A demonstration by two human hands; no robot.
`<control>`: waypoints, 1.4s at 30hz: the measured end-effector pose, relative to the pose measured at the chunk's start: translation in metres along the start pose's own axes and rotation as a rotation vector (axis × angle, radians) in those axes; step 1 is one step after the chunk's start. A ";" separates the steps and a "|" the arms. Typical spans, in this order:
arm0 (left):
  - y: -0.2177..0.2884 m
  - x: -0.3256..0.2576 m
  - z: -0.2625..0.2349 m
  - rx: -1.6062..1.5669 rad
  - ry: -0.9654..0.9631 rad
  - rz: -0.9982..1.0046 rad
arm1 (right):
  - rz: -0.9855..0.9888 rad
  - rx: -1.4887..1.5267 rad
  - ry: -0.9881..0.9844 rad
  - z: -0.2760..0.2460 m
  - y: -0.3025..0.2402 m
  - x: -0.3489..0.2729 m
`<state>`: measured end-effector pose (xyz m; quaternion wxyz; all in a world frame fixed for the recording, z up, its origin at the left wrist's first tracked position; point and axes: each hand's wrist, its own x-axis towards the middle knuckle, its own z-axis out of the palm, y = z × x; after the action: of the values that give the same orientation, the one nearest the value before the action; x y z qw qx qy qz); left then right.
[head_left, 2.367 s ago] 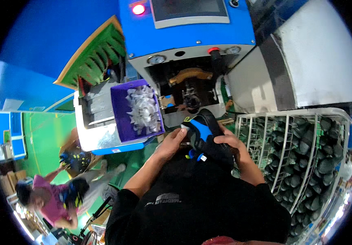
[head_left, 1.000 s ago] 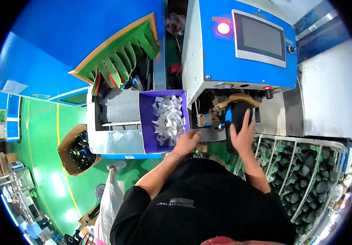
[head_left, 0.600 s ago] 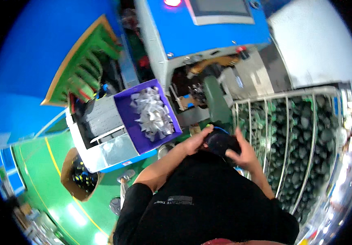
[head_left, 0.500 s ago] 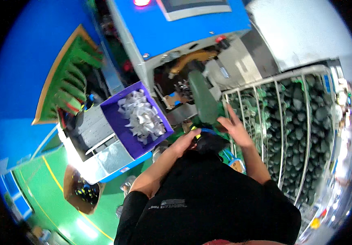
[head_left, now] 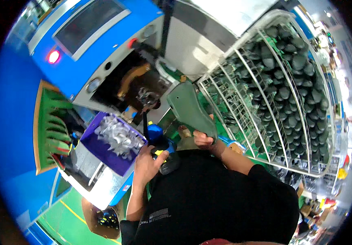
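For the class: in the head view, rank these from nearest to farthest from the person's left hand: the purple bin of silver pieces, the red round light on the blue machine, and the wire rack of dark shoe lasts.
Measured from the left hand:
1. Purple bin, just to its left.
2. Red round light, up and left on the blue machine.
3. Wire rack, far on the right.

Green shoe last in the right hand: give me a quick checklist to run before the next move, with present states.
1. Right hand grips the green shoe last: ok.
2. Last clear of the machine opening: ok, apart.
3. Left hand holds the dark shoe piece: ok; grip detail cannot tell.
4. Purple bin of pale pieces within the left hand's reach: ok.
5. Wire rack has a free slot: cannot tell.
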<state>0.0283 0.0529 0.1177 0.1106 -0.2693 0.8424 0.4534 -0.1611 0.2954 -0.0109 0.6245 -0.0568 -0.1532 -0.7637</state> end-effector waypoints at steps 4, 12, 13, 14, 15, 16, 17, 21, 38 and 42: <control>0.058 0.021 0.023 0.149 -0.043 0.054 | -0.163 0.264 -0.046 0.028 0.005 -0.018; 0.140 0.062 0.083 0.195 -0.156 0.134 | -0.500 0.098 0.256 0.029 -0.058 -0.130; 0.145 0.068 0.093 0.165 -0.179 0.137 | -0.436 0.035 0.326 0.024 -0.072 -0.152; 0.146 0.075 0.103 0.134 -0.201 0.134 | -0.517 -0.009 0.483 0.019 -0.084 -0.176; 0.148 0.078 0.114 0.150 -0.178 0.145 | -0.590 -0.039 0.635 0.013 -0.094 -0.198; 0.153 0.081 0.121 0.173 -0.147 0.143 | -0.664 -0.007 0.699 0.016 -0.101 -0.210; 0.163 0.084 0.129 0.118 -0.173 0.098 | -0.743 0.015 0.764 0.025 -0.108 -0.222; 0.180 0.096 0.158 0.142 -0.148 0.100 | -0.930 0.132 0.691 0.018 -0.136 -0.300; 0.090 0.043 0.193 -0.620 -0.016 -0.624 | -1.373 0.385 0.668 0.013 -0.406 -0.419; 0.060 -0.055 0.214 -1.302 0.404 -0.664 | -1.062 0.090 1.098 -0.016 -0.463 -0.465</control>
<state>0.0285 0.2748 0.0628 -0.0963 -0.5976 0.2832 0.7439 -0.5103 0.8067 -0.2307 0.1620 0.4377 0.1414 -0.8730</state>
